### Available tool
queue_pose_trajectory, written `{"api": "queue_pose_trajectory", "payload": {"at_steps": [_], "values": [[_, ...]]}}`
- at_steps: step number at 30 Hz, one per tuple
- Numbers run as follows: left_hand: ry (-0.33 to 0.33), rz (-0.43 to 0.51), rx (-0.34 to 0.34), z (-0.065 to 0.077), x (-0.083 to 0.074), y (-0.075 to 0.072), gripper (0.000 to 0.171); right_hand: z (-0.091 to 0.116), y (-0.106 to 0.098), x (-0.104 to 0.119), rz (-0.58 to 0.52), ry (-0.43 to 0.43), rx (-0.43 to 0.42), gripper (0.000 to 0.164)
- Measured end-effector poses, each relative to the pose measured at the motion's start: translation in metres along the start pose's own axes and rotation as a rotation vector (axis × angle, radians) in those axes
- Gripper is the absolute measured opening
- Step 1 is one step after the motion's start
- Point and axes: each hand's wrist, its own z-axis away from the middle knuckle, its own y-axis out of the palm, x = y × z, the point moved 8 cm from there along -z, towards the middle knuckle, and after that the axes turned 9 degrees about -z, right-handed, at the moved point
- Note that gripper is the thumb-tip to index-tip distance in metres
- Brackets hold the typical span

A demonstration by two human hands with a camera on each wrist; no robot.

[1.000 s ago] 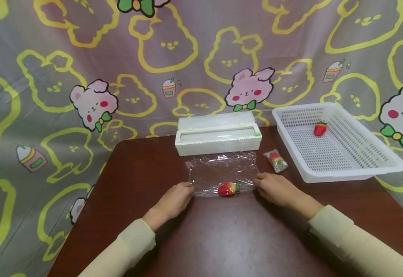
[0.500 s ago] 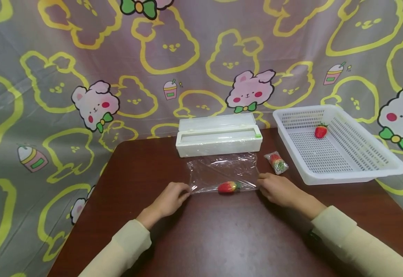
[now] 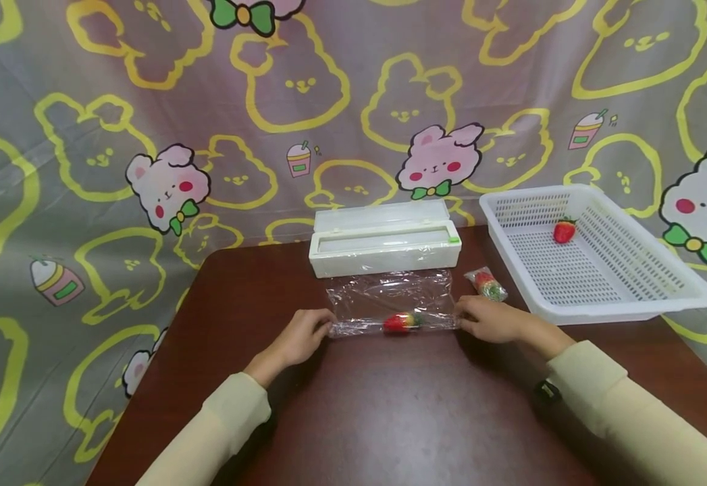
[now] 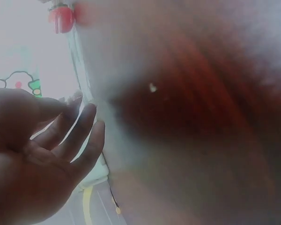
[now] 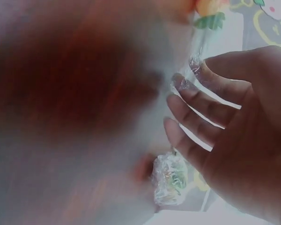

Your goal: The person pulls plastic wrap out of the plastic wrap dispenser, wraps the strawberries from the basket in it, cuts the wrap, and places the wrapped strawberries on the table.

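Observation:
A sheet of clear cling film (image 3: 365,297) lies on the table, its near part gathered into a band across a red strawberry (image 3: 397,322) with a green top. At the band's left end, my left hand (image 3: 302,335) pinches the film between thumb and forefinger. My right hand (image 3: 491,320) pinches the right end the same way; in the right wrist view, crinkled film (image 5: 195,65) shows at the fingertips, the other fingers loosely bent. Beyond my right hand rests another strawberry wrapped in film (image 3: 488,284). The left wrist view shows the bare strawberry (image 4: 62,19) past my left hand's fingers.
Behind the film stands a white cling film dispenser (image 3: 383,258), its lid raised. A white perforated basket (image 3: 620,312) at the right holds one strawberry (image 3: 564,231). A patterned curtain (image 3: 341,81) hangs behind the brown table (image 3: 389,418).
The film's near edge has come up and over the strawberry, which has shifted slightly away from me. My hands have moved a little farther apart and forward.

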Motion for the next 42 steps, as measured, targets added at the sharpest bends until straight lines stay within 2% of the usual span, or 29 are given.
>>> {"api": "queue_pose_trajectory", "payload": {"at_steps": [6, 12, 17, 23, 28, 30, 31, 34, 36, 37, 39, 42], "values": [[-0.018, -0.014, 0.010, -0.017, 0.007, 0.003, 0.017, -0.009, -0.007, -0.015, -0.127, 0.081, 0.008, 0.014], [-0.024, -0.073, -0.003, -0.029, 0.012, 0.006, 0.014, -0.017, -0.008, -0.025, -0.163, 0.132, -0.034, 0.025], [-0.034, -0.102, -0.006, -0.031, 0.014, 0.009, 0.008, -0.022, -0.007, -0.030, -0.077, 0.218, -0.075, 0.027], [-0.032, -0.142, -0.003, -0.035, 0.017, 0.010, 0.006, -0.027, -0.009, -0.033, 0.040, 0.264, -0.117, 0.024], [-0.110, -0.191, 0.024, -0.028, 0.019, 0.001, 0.017, -0.020, -0.018, -0.026, 0.173, 0.300, -0.198, 0.012], [-0.127, -0.214, 0.023, -0.026, 0.014, -0.004, 0.018, -0.017, -0.022, -0.015, 0.240, 0.261, -0.244, 0.010], [-0.114, -0.216, 0.014, -0.026, 0.007, -0.006, 0.017, -0.017, -0.023, -0.007, 0.254, 0.231, -0.260, 0.009], [-0.014, -0.196, 0.012, -0.030, -0.020, -0.005, 0.019, -0.023, -0.020, 0.018, 0.257, 0.101, -0.277, 0.007], [0.066, -0.169, 0.031, -0.035, -0.040, 0.002, 0.021, -0.029, -0.013, 0.030, 0.227, 0.043, -0.251, 0.011], [0.100, -0.168, 0.042, -0.039, -0.048, 0.006, 0.021, -0.032, -0.008, 0.033, 0.207, 0.037, -0.236, 0.014], [0.127, -0.177, 0.067, -0.044, -0.056, 0.017, 0.021, -0.037, 0.001, 0.034, 0.189, 0.046, -0.204, 0.016], [0.101, -0.199, 0.100, -0.047, -0.053, 0.031, 0.018, -0.042, 0.016, 0.027, 0.152, 0.067, -0.143, 0.013]]}}
